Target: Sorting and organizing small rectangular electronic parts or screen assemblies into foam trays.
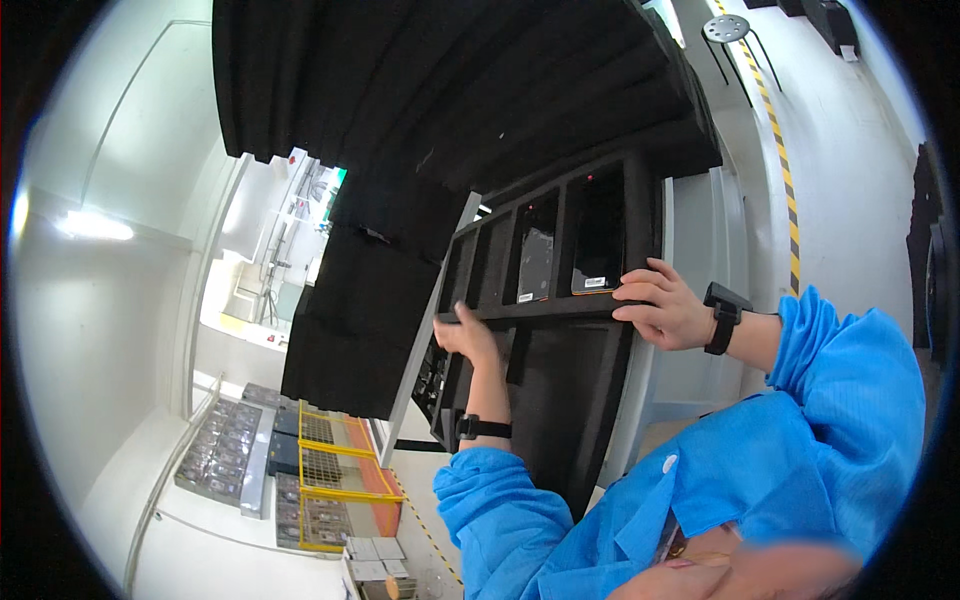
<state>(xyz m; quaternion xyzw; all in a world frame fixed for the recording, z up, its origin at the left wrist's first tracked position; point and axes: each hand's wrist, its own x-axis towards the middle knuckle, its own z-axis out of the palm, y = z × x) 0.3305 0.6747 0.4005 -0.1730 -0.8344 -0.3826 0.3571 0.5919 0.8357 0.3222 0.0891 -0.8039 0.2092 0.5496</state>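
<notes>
A black foam tray with several long slots lies in front of me, tilted in the picture. Two dark, flat, phone-like devices with glossy faces and small white labels sit in its slots: one in the rightmost, the other beside it to the left. The slots further left hold no device that I can make out. My left hand grips the tray's near left corner, slightly blurred. At the near right corner, the fingers of my right hand curl over the edge, close to the right device.
Tall stacks of black foam trays rise just beyond. Below the held tray is another black tray. On the left stand a rack with yellow bars and clear-topped boxes. A round stool stands far right, beside striped floor tape.
</notes>
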